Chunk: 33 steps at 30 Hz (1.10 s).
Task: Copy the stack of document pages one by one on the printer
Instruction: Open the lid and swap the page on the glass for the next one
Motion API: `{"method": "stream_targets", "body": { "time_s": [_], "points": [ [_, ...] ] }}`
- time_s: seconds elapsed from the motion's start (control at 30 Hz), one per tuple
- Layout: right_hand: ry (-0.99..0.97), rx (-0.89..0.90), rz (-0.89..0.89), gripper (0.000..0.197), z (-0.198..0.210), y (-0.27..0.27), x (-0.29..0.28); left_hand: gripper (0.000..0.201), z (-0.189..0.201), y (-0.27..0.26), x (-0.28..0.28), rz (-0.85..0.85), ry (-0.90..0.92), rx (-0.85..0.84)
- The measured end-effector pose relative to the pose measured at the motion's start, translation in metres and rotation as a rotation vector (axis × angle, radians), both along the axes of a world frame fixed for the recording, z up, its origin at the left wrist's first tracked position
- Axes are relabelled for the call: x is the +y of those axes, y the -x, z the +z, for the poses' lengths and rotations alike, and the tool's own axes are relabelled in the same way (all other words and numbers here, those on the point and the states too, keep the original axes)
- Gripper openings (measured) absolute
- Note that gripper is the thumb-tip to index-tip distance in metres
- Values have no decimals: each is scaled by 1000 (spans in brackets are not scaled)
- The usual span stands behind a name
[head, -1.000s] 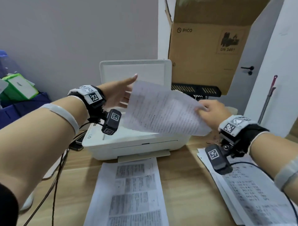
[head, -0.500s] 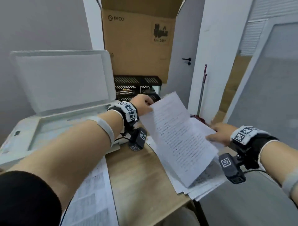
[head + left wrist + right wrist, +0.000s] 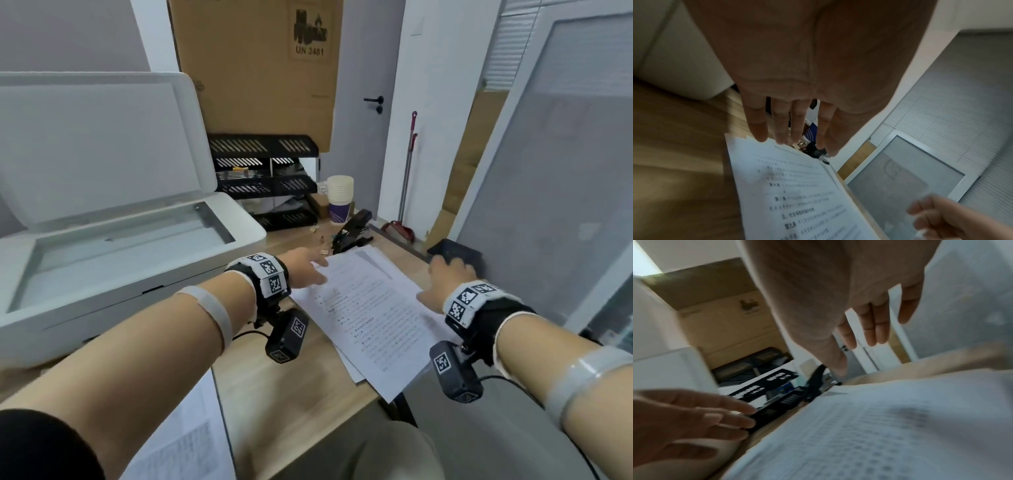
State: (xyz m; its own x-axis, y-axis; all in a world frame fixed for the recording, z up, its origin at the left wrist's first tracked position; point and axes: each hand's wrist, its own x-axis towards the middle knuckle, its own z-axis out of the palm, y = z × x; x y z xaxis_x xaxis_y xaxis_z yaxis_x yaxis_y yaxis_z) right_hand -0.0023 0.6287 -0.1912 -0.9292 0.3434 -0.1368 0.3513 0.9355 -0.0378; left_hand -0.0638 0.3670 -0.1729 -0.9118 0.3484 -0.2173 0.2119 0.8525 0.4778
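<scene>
- The printer [image 3: 130, 240] sits at the left with its lid [image 3: 99, 144] raised and the scanner glass [image 3: 120, 246] bare, so no page is loaded.
- A printed sheet [image 3: 185, 442] lies on the near edge of the desk [image 3: 274, 404], below the printer.
- The left hand [image 3: 303, 265] hovers flat over the far left corner of the paper stack [image 3: 373, 315], fingers straight and holding nothing.
- The stack lies face up on the right end of the desk, its near corner hanging over the edge.
- The right hand [image 3: 448, 277] is spread over the stack's right edge, fingers loose, gripping nothing; whether it touches the paper I cannot tell.
- Judging by this, the step in hand is the changeover between pages. Next comes peeling off one sheet only and laying it on the glass.
- Beyond the stack: a black tray rack [image 3: 263, 178], paper cups [image 3: 339, 197], a stapler [image 3: 352, 229], a large carton [image 3: 260, 61], a grey door [image 3: 366, 113] and a frosted glass panel [image 3: 548, 171] at far right.
</scene>
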Motion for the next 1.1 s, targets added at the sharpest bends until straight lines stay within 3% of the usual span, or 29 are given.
{"method": "stream_targets", "body": {
  "time_s": [0.07, 0.17, 0.33, 0.5, 0.63, 0.77, 0.93, 1.0, 1.1],
  "points": [
    [67, 127, 135, 45, 9, 0, -35, 35, 6, -12, -20, 3, -56, -31],
    [344, 63, 430, 11, 13, -4, -107, 25, 10, -35, -61, 70, -153, -85],
    [653, -145, 639, 10, -5, -14, -222, 24, 10, -83, -143, 296, -174, -71],
    [707, -253, 658, 22, -21, -24, -279, 25, -1, -133, -218, 522, -60, -41],
    [552, -308, 708, 40, -36, -27, -300, 25, -14, -162, -250, 671, -94, -57],
    [455, -225, 758, 32, -42, -26, -307, 18, -28, -172, -261, 782, -173, -94],
    [305, -171, 858, 43, -34, -19, -306, 9, -26, -174, -258, 735, -213, -110],
    [229, -122, 921, 48, -27, -16, -303, 18, -19, -173, -255, 670, -234, -99],
    [114, -76, 1039, 36, -14, -15, -297, 40, -5, -169, -247, 581, -256, 30]
  ]
}}
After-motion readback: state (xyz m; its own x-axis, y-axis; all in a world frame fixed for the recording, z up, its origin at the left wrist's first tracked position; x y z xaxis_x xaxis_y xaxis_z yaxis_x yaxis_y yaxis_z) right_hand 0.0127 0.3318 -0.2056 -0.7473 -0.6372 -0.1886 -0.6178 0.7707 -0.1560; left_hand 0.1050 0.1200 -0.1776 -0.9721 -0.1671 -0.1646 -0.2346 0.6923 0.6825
